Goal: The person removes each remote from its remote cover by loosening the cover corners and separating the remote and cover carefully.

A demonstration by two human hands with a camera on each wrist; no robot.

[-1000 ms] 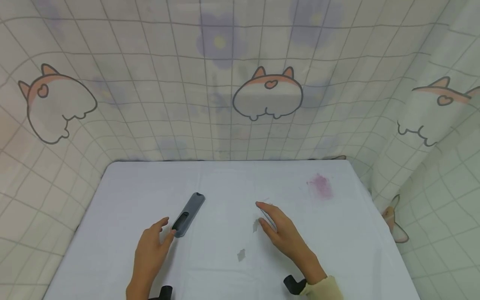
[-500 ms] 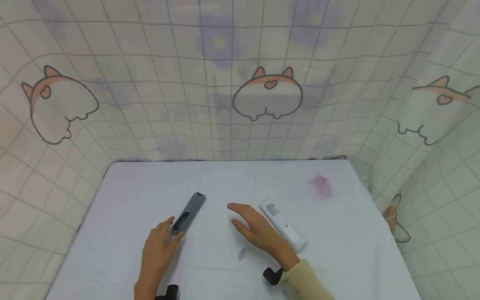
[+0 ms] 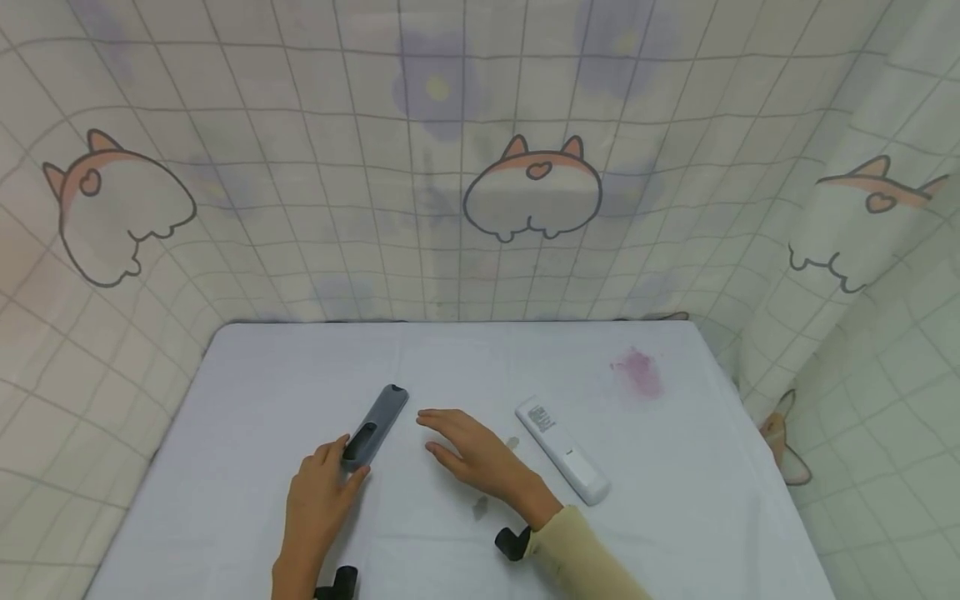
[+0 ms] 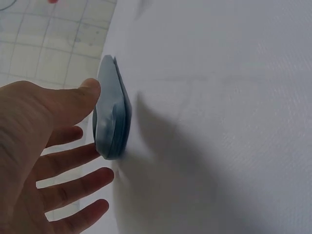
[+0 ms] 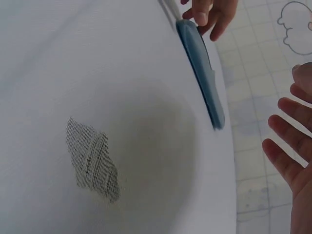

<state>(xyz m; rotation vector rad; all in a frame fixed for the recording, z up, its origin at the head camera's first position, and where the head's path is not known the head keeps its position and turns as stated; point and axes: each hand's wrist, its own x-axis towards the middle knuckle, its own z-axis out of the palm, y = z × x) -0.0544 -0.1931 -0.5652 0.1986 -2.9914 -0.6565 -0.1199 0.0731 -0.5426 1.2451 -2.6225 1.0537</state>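
R hand now nearer grey remote

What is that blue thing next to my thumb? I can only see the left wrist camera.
Observer: It is a long grey-blue remote lying on the white table; your left hand touches its near end.
Operator: Where is my other hand?
Observer: Your right hand is just right of that remote, fingers straight, not touching it.
Operator: Is anything else on the table?
Observer: Yes, a white remote lies to the right of your right hand.
Operator: Is the table clean?
Observer: No, a pink stain shows near the far right corner.
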